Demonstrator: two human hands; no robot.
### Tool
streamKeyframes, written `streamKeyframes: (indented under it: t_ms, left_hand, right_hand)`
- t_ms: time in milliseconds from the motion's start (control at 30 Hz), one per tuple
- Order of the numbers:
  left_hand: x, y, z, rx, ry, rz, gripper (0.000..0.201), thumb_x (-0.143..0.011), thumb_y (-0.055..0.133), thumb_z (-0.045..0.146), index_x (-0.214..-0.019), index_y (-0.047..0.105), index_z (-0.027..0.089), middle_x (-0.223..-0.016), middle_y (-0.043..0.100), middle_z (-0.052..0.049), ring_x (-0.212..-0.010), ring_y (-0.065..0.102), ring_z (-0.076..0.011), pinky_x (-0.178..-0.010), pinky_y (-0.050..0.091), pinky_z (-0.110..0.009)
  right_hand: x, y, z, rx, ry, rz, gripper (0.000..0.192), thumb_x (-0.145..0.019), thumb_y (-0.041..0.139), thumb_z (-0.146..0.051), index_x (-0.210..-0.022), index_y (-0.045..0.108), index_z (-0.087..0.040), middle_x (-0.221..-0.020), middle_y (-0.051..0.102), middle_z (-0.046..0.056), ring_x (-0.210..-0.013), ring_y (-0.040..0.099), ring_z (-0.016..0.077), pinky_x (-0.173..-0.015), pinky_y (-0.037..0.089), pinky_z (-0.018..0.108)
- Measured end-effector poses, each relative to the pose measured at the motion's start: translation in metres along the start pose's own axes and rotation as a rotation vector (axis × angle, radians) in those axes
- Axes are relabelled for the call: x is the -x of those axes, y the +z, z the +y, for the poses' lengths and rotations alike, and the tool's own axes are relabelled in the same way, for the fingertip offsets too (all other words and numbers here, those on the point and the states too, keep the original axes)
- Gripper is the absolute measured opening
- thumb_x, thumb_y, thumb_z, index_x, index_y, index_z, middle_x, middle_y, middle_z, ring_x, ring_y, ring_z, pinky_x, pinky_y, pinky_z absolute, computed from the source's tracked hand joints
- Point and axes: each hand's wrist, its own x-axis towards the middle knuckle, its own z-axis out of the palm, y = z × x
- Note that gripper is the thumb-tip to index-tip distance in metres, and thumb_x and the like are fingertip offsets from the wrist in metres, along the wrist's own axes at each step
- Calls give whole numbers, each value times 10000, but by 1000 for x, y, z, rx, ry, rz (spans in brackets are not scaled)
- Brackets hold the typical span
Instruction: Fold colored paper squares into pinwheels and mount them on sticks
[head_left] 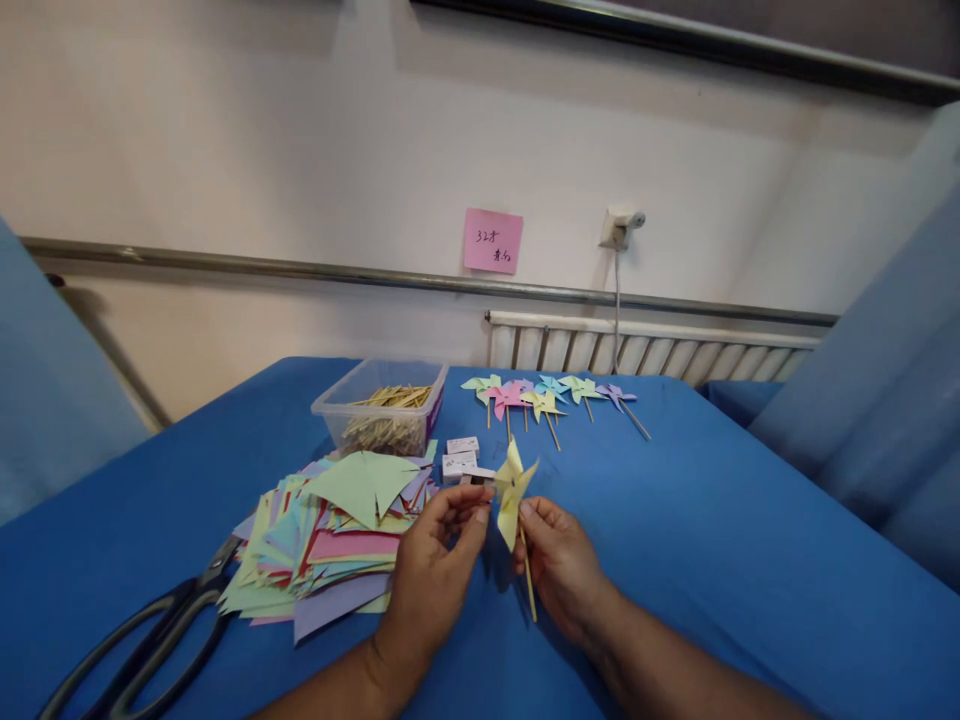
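Note:
A yellow paper pinwheel [513, 490] on a thin wooden stick is held upright, slightly tilted, in front of me. My right hand [559, 565] pinches its stick just below the paper blades. Close to the pinwheel's left edge is my left hand [441, 550], its fingers curled and thumb a little apart from the forefinger, with nothing visible between them. Just behind my left fingertips lie small white boxes [459, 466]. To the left of that hand is a pile of cut coloured paper squares [330, 545], a green slit sheet on top.
A clear plastic tub [337, 425] of wooden sticks stands behind the paper. Several finished pinwheels [507, 398] lie at the back of the blue-covered table [697, 540]. Large black-handled scissors [161, 620] rest at the left. Beyond are a radiator [555, 345] and rail.

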Motion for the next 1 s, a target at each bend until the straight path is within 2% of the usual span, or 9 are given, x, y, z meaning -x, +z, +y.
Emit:
streamKeyframes:
  t_ms: [100, 200, 333, 467, 600, 800, 1000]
  left_hand:
    - [-6, -3, -1, 34, -26, 45, 316, -665, 698, 330, -932, 626, 177, -946, 685, -67, -911, 622, -210, -857, 454, -327]
    - [-11, -3, -4, 138, -124, 21, 377, -644, 718, 349, -954, 612, 164, -992, 680, -89, -936, 618, -221, -832, 461, -327]
    - [-12, -2, -6, 242, -224, -46, 431, -664, 703, 376, -1020, 604, 152, -1045, 671, -109, -942, 621, -227, -804, 469, -316]
    - [-15, -3, -2, 222, -235, -40, 474, -644, 715, 390, -1036, 611, 145, -992, 686, -103, -874, 635, -222, -740, 479, -295]
    - [-17, -4, 1, 227, -230, -30, 441, -597, 742, 373, -956, 634, 141, -873, 703, -85, -763, 645, -212, -670, 485, -294]
    - [-16, -3, -2, 201, -248, -93, 373, -577, 746, 377, -843, 651, 132, -715, 701, -62, -588, 629, -188, -536, 461, -269]
    - [-14, -3, -2, 213, -251, -95, 367, -551, 756, 389, -795, 653, 136, -602, 677, -41, -521, 614, -186, -488, 452, -266]
  right_hand:
    - [1, 2, -8, -120, 72, -36, 297, -693, 713, -405, -721, 550, -158, -512, 488, -59, -410, 392, 56, -431, 316, 190]
    - [3, 4, -12, -179, 158, -85, 261, -688, 727, -340, -778, 565, -156, -571, 495, -57, -414, 375, 39, -431, 300, 181]
    - [7, 6, -12, -184, 213, -173, 238, -704, 711, -293, -843, 579, -151, -575, 474, -62, -410, 358, 32, -431, 286, 176]
    - [9, 9, -11, -160, 246, -188, 231, -695, 716, -295, -808, 568, -157, -572, 486, -58, -409, 359, 34, -432, 286, 177]
    - [8, 12, -11, -123, 233, -187, 256, -681, 727, -334, -756, 564, -152, -561, 478, -59, -406, 368, 39, -430, 297, 185]
    - [7, 14, -5, -73, 191, -197, 305, -691, 718, -407, -718, 564, -145, -509, 456, -63, -379, 347, 45, -408, 303, 188]
    - [6, 14, -1, -56, 159, -212, 286, -736, 678, -406, -716, 572, -141, -463, 464, -59, -358, 365, 56, -395, 310, 187]
